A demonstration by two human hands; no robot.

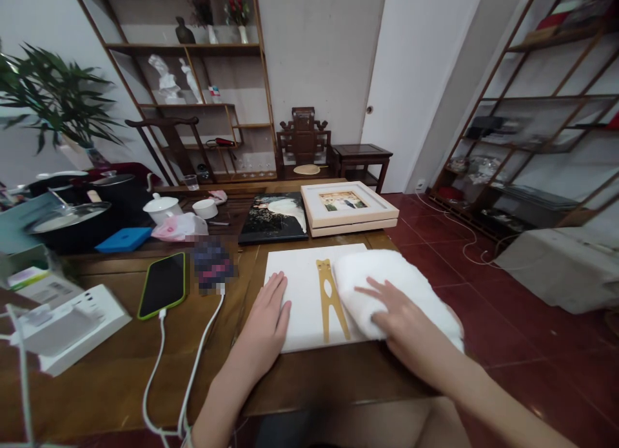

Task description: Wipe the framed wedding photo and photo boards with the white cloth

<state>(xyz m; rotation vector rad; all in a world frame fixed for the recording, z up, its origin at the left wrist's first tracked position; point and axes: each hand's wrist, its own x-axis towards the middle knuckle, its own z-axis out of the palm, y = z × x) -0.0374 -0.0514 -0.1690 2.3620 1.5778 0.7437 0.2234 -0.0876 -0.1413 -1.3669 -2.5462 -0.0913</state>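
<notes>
A white flat board [300,306] lies on the wooden table before me. On its left edge rests my left hand [268,309], flat, fingers stretched and holding nothing. Down the board's middle is a yellow-brown, clothespin-like shape [331,303] with two legs, an oval hole and an eared top; whether it is printed or a separate piece I cannot tell. Folded white fluffy cloth [416,274] covers the board's right side and reaches past the table's edge. My right hand [394,309] lies on this cloth, some fingers extended and apart, the others partly hidden.
Behind the board are a framed picture [353,206] and a dark picture panel [275,216]. To the left lie a green-edged phone [163,285], white charging cables [198,351], a white power strip [84,329], a blue box [123,239] and a white lidded pot [162,207].
</notes>
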